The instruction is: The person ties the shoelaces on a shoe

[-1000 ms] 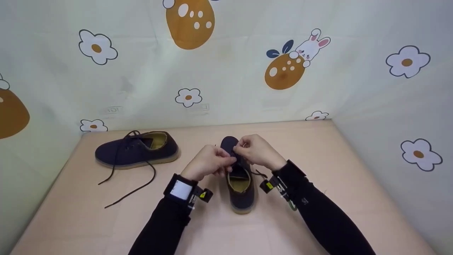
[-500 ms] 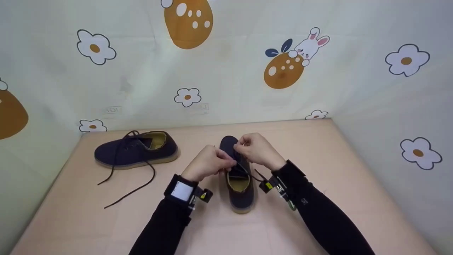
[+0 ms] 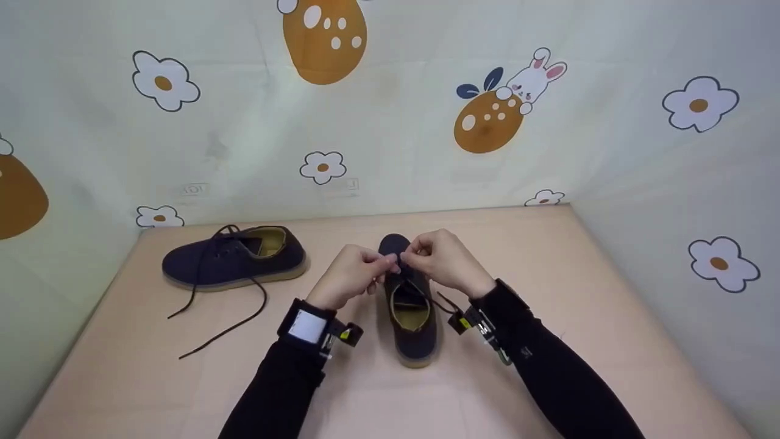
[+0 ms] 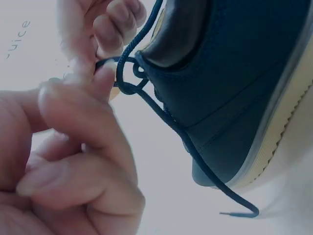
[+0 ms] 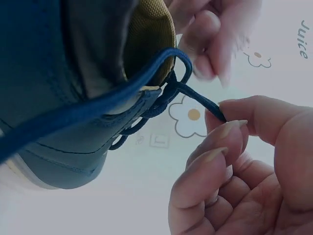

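A dark navy lace-up shoe (image 3: pixel 417 349) stands on the table, heel toward me, between both hands. My right hand (image 3: pixel 448 259) pinches a dark shoelace (image 5: pixel 199 99) between thumb and fingertips, above the shoe's front. Close by on the left, my left hand (image 3: pixel 350 275) has its fingers loosely bent. In the right wrist view, its thumb and finger are apart near the lace loop, with nothing visible between them. One lace end (image 4: pixel 230 214) hangs down along the shoe's side in the left wrist view. The hands partly hide the eyelets.
A matching navy shoe (image 3: pixel 210 262) lies at the left back, toe to the left, its untied laces (image 3: pixel 237 326) trailing on the pinkish table (image 3: pixel 518 390). A printed cloth wall (image 3: pixel 390 116) stands behind and at the sides.
My left hand has let go of the lace over the shoe's opening and moved up and forward, toward the right hand. The right hand stays nearly still, pinching its lace.
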Demonstrator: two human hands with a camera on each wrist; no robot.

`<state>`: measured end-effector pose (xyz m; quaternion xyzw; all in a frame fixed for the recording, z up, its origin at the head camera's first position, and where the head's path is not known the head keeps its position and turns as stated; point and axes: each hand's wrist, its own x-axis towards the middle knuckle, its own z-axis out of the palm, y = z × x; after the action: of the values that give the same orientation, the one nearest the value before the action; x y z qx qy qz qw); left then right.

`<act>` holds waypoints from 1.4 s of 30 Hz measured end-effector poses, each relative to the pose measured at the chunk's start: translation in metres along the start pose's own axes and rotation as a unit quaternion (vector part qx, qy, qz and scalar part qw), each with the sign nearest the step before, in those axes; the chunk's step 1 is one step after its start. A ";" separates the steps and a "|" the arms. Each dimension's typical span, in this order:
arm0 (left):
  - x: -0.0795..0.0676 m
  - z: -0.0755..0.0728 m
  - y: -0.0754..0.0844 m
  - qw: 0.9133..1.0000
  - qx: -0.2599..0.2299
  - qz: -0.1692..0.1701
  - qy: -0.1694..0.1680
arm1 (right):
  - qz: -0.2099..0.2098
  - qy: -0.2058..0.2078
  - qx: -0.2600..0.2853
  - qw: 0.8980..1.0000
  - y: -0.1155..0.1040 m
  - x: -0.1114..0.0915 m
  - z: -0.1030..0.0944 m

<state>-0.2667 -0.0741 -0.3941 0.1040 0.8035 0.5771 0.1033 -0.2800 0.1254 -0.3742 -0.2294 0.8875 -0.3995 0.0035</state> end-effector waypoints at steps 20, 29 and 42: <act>0.000 -0.006 0.002 1.000 -0.009 -0.015 -0.023 | -0.069 0.022 -0.120 0.990 0.000 -0.036 0.009; -0.002 -0.006 0.002 1.000 -0.011 -0.006 -0.019 | -0.074 0.005 -0.180 0.981 -0.003 -0.041 0.006; -0.003 -0.006 0.003 1.000 0.010 0.003 -0.027 | -0.085 0.010 -0.147 0.985 0.004 -0.037 -0.013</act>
<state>-0.2649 -0.0793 -0.3896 0.1233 0.8058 0.5662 0.1223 -0.2509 0.1525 -0.3748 -0.2983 0.9138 -0.2659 -0.0731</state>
